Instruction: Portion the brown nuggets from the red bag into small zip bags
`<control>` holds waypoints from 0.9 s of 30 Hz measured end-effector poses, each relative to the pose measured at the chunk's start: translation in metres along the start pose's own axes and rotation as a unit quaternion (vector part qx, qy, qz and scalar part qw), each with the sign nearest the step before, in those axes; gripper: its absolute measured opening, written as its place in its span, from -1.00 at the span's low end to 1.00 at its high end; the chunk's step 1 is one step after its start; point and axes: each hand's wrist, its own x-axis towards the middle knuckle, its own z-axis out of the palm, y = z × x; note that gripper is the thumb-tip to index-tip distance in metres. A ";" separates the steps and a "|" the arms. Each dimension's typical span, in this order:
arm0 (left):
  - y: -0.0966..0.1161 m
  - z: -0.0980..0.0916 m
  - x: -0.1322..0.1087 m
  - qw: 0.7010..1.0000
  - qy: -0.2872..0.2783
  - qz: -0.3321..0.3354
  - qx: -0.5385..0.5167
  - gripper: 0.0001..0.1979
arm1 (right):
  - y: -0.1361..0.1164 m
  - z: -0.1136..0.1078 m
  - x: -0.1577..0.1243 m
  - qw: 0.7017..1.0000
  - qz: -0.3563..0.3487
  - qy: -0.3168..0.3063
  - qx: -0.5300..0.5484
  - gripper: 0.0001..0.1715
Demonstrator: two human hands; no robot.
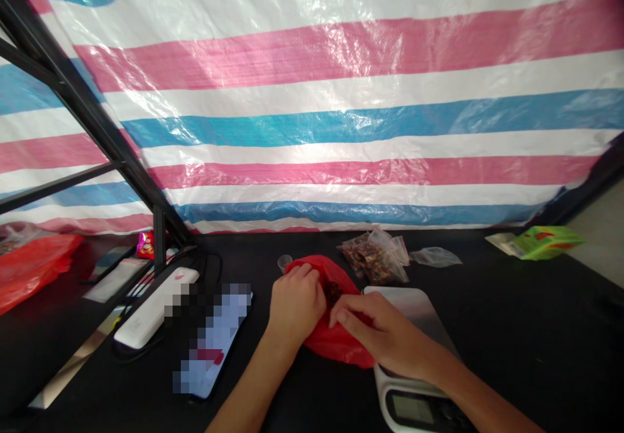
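A crumpled red plastic bag (336,345), pinched by the left hand (295,304) and the right hand (379,333), was laid partly over a white digital scale (422,309).

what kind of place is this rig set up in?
Probably a makeshift weighing and packing bench: a striped tarp as back wall, a digital scale on the black table, clear bags of dried pieces behind it. The left hand and right hand hold a red bag.

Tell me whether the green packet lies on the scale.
No, the green packet lies at the table's far right, well apart from the scale by the right hand.
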 end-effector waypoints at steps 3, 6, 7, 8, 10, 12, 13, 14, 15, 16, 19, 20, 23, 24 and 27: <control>-0.002 0.005 0.002 0.998 0.017 0.045 -0.038 -0.77 | 0.004 -0.013 0.003 0.996 -0.037 0.080 -0.021 -0.52; -0.004 0.016 0.002 0.994 0.030 0.067 -0.081 -0.59 | 0.025 -0.034 0.007 0.969 -0.042 0.207 -0.127 -0.57; -0.004 0.019 0.002 0.993 0.031 0.070 -0.089 -0.53 | 0.035 -0.042 0.008 0.951 -0.036 0.250 -0.180 -0.60; -0.005 0.022 0.001 0.992 0.026 0.074 -0.095 -0.48 | 0.047 -0.050 0.009 0.929 -0.026 0.288 -0.232 -0.60; -0.005 0.026 0.001 0.991 0.018 0.079 -0.108 -0.47 | 0.073 -0.064 0.010 0.887 0.002 0.334 -0.317 -0.60; -0.004 0.026 0.000 0.987 0.031 0.081 -0.133 -0.51 | 0.096 -0.074 0.010 0.874 0.025 0.334 -0.352 -0.58; -0.003 0.025 0.000 0.983 0.044 0.086 -0.154 -0.55 | 0.105 -0.078 0.010 0.877 0.029 0.325 -0.352 -0.58; -0.002 0.023 0.000 0.977 0.057 0.098 -0.178 -0.58 | 0.112 -0.081 0.009 0.881 0.030 0.319 -0.348 -0.58; -0.001 0.021 0.000 0.969 0.072 0.116 -0.204 -0.62 | 0.118 -0.083 0.009 0.885 0.030 0.316 -0.342 -0.58; 0.000 0.019 -0.001 0.960 0.084 0.138 -0.227 -0.65 | 0.121 -0.085 0.009 0.887 0.031 0.316 -0.335 -0.59; 0.004 0.013 -0.003 0.936 0.114 0.192 -0.271 -0.70 | 0.122 -0.089 0.009 0.893 0.037 0.330 -0.304 -0.63; 0.006 0.013 -0.004 0.933 0.114 0.200 -0.276 -0.69 | 0.120 -0.089 0.009 0.898 0.042 0.336 -0.281 -0.65; 0.008 0.013 -0.005 0.938 0.082 0.206 -0.267 -0.63 | 0.112 -0.089 0.009 0.927 0.070 0.345 -0.131 -0.68; 0.008 0.014 -0.005 0.943 0.071 0.201 -0.255 -0.61 | 0.108 -0.089 0.010 0.934 0.080 0.342 -0.062 -0.67; 0.004 0.018 -0.003 0.958 0.062 0.174 -0.219 -0.56 | 0.096 -0.087 0.010 0.935 0.105 0.313 0.130 -0.50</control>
